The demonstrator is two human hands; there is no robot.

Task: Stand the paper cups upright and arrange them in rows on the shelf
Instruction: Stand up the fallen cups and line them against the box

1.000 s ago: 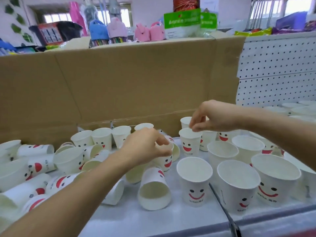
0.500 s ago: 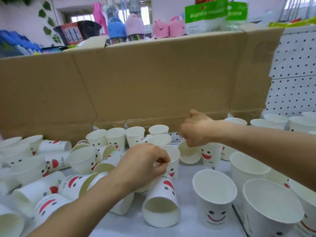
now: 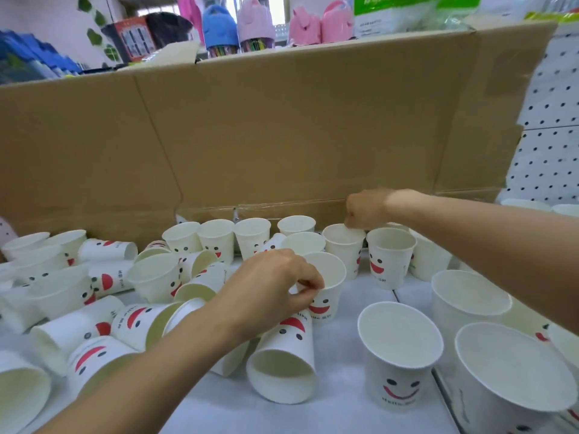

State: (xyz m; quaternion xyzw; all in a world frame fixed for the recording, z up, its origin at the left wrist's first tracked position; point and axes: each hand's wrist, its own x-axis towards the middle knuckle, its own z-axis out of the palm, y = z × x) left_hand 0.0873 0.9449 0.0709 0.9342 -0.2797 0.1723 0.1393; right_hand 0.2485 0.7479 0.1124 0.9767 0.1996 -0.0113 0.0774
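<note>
White paper cups with red smiley faces cover the white shelf (image 3: 338, 415). My left hand (image 3: 269, 286) pinches the near rim of an upright cup (image 3: 327, 292) at mid-shelf. My right hand (image 3: 365, 209) pinches the far rim of another upright cup (image 3: 343, 249) in the back row, close to the cardboard. Several upright cups (image 3: 216, 236) line the back to its left. A heap of tipped cups (image 3: 103, 311) lies at the left, and one cup on its side (image 3: 282, 364) lies open toward me below my left hand.
A tall cardboard wall (image 3: 282, 126) closes the back of the shelf. White pegboard (image 3: 551, 120) stands at the right. Large upright cups (image 3: 401, 355) fill the near right. Toys and packets sit above the cardboard.
My right hand carried its cup back and left, setting it upright in the back row beside the cardboard. My left hand keeps its pinch on the middle cup. The view shifted left.
</note>
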